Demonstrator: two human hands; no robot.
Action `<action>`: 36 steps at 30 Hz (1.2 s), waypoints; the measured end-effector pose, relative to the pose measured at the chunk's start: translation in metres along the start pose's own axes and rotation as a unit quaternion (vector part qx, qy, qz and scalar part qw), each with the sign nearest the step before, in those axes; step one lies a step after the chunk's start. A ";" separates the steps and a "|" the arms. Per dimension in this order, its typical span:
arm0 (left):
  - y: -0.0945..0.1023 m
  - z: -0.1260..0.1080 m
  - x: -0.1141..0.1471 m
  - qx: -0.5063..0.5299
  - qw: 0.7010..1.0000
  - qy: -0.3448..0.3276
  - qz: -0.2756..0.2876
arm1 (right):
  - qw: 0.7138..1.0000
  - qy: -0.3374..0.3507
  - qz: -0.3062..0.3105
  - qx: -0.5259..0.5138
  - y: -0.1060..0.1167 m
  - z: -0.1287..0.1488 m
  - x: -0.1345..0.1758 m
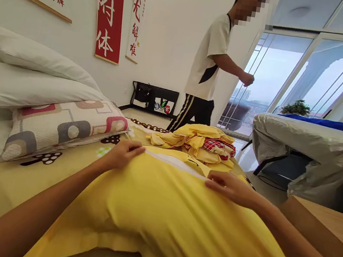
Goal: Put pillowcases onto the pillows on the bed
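A yellow pillowcase (158, 205) spreads across the front of the bed, its near end hanging toward me. Its far edge is a pale-trimmed opening, with something white (172, 162) showing inside; I cannot tell whether that is a pillow or lining. My left hand (125, 154) pinches the left end of this edge between thumb and fingers. At the right end, my right hand (230, 187) grips the same edge with curled fingers. Beyond the opening lies a heap of crumpled yellow cloth (196, 139), with a red checked cloth (219, 148) in it.
White pillows (27, 84) and a patterned pillow (72, 129) are stacked at left on the printed bedsheet (50, 183). A person (211, 56) stands beyond the bed. To the right are a plastic-covered table (321, 138) and a wooden surface (333, 221). A low black rack (153, 98) stands by the wall.
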State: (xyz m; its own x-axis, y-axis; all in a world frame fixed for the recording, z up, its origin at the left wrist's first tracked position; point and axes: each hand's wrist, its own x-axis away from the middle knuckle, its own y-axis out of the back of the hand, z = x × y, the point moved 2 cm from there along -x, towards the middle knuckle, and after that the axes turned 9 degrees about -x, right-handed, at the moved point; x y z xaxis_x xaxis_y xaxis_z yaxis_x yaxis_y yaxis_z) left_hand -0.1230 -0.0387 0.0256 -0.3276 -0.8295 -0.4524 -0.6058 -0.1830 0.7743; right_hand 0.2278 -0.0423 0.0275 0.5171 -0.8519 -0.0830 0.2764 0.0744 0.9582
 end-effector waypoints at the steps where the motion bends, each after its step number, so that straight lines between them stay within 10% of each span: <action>1: -0.004 0.004 0.003 0.000 1.000 0.000 0.003 | 1.000 -0.021 -0.002 0.013 0.000 -0.013 0.005; 6: -0.034 0.017 0.013 -0.021 0.998 0.005 0.067 | 0.992 -0.066 -0.095 0.051 -0.022 -0.051 0.027; 12: 0.045 -0.023 -0.003 -0.005 0.990 0.009 -0.140 | 0.931 -0.096 -0.338 -0.097 0.038 -0.032 0.027; 14: 0.058 -0.027 0.003 -0.052 0.984 0.017 -0.170 | 0.941 -0.099 -0.314 -0.075 0.039 -0.021 0.024; 20: 0.005 0.012 0.039 -0.256 0.957 0.090 0.101 | 0.965 -0.145 -0.073 0.208 -0.022 -0.005 0.010; 28: -0.004 0.029 0.000 -0.416 0.890 0.157 0.095 | 0.942 -0.213 -0.049 0.256 -0.027 0.006 -0.025; 33: 0.049 0.015 -0.028 -0.420 0.892 0.164 0.026 | 0.920 -0.244 -0.155 0.265 0.033 0.017 -0.033; 36: 0.103 -0.013 -0.033 -0.444 0.874 0.164 -0.114 | 0.882 -0.261 -0.273 0.283 0.081 0.022 -0.017</action>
State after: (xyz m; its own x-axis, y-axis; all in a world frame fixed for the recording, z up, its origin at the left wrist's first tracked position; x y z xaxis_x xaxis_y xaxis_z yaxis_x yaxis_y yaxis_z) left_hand -0.1648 -0.0366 0.1259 0.0412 -0.7985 -0.6006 0.2205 -0.5791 0.7849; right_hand 0.2234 -0.0333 0.1128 -0.0532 -0.8138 -0.5787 -0.1556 -0.5657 0.8098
